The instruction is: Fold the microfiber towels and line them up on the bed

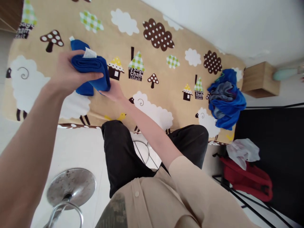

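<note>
A thick blue cloth (101, 69), folded into a compact bundle with a white label on top, is held between both hands at the left of the bed. My left hand (68, 71) clasps its near end, thumb and fingers on opposite sides of the layered folds. Its lower right corner is gripped by my right hand (114, 91), whose fingertips are partly hidden beneath. Under and behind this bundle another folded blue cloth (85, 89) lies on the patterned bedsheet (95, 41). A small white tag shows at that one's upper end.
A loose heap of blue and grey fabric (225, 98) lies at the bed's right end. Beyond it stands a wooden box (260, 79). A red bag (247, 179) with a white plastic bag (243, 150) is at lower right. A round metal stool base (71, 186) stands at lower left.
</note>
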`<state>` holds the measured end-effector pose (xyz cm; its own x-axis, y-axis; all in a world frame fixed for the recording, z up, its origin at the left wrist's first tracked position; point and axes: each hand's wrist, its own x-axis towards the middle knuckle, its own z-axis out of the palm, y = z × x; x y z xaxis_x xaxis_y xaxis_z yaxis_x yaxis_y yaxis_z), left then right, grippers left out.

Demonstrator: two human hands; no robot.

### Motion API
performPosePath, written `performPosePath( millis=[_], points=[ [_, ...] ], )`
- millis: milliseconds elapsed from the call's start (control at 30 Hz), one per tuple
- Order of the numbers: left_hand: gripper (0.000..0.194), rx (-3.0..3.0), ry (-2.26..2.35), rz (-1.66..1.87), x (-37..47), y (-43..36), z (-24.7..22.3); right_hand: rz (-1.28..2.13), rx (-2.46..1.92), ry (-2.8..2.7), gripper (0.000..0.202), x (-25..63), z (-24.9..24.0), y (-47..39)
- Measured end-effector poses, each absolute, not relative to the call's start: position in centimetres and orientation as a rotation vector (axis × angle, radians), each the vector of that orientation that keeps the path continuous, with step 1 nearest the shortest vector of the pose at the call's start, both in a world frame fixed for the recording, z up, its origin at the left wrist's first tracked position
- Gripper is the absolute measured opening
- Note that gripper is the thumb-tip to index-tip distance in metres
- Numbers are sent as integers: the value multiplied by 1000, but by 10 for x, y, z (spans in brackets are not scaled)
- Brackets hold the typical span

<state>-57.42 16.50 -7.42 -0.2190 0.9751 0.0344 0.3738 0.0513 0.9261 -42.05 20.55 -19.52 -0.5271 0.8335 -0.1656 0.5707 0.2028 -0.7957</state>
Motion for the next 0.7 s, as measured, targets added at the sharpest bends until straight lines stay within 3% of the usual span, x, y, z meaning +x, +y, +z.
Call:
performPosePath(
  millis=[167,367,500,567,633,700],
  points=[
    [71,1407,1613,1201,-591,159,-81,1270,-1323,-2163,40,-446,-203,199],
    [55,1285,1542,1232,-588,160,-85,1290,-1347,-2165,41,-446,-210,199],
    [70,1340,1503,1294,-593,167,-93,1280,-1311,-2170,52,-447,-210,203],
    [93,1371,1418,1331,-598,168,-95,1319,-1249,-2142,79,-445,-209,204],
    [121,1436,1345,1331,-605,165,-95,1356,-1234,-2080,123,-437,-207,207],
    [132,1547,1359,1342,-615,161,-95,1366,-1309,-2042,148,-417,-204,212]
  ],
)
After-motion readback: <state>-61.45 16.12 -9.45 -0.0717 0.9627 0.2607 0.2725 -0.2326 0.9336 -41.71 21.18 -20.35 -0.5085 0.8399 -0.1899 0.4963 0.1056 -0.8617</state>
